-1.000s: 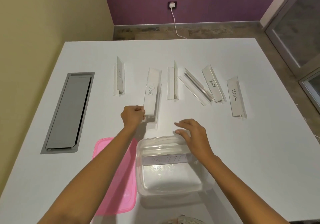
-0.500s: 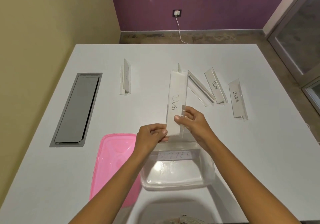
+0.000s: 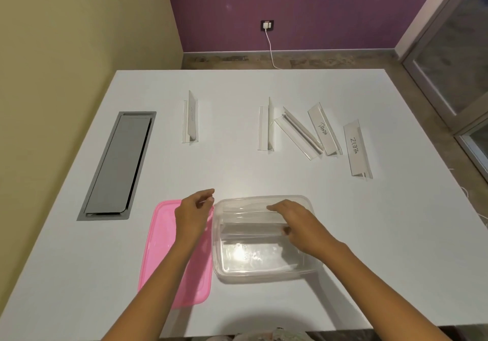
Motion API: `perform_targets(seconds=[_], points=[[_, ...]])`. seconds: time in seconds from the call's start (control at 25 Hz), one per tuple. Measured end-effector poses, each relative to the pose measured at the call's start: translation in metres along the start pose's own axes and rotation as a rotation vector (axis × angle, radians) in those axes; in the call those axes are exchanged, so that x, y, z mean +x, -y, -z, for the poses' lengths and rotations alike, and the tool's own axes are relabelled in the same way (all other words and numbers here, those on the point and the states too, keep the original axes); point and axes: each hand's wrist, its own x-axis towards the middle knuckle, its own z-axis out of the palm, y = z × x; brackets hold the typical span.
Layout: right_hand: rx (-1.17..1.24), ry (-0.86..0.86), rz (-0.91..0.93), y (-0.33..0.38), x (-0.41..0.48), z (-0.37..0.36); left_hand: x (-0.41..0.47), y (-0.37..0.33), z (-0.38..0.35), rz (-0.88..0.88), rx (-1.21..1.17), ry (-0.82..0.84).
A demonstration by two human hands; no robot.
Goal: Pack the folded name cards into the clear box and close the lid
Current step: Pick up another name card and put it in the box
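Clear box point(image 3: 266, 269) is now taking the DOG card point(image 3: 250, 231) that was in the air a moment ago; right hand point(image 3: 298, 225) fingers are curling onto it inside, left hand point(image 3: 194, 215) fingers are loosening empty beside. Five cards are waiting beyond.

Flat pink plastic lid point(image 3: 161, 251), see-through rectangular plastic box point(image 3: 264, 269), white tabletop point(image 3: 237, 171), purple back wall point(image 3: 317, 10).

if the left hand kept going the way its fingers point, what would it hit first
The left hand points away and slightly right; only bare table lies ahead, then probably the upright name card, though depth is unclear.
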Motion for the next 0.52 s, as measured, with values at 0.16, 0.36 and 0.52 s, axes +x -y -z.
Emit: perform_targets(seconds=[0.16,0.36,0.52], points=[[-0.121,0.052,0.006,0.004,0.012,-0.015,-0.004,0.009,-0.006,0.036,-0.013,0.059],[-0.167,0.063,0.016,0.005,0.019,-0.031,-0.002,0.009,-0.007,0.041,-0.028,0.057],[-0.176,0.034,0.012,0.001,0.018,-0.038,-0.002,0.011,-0.007,0.038,-0.031,0.049]])
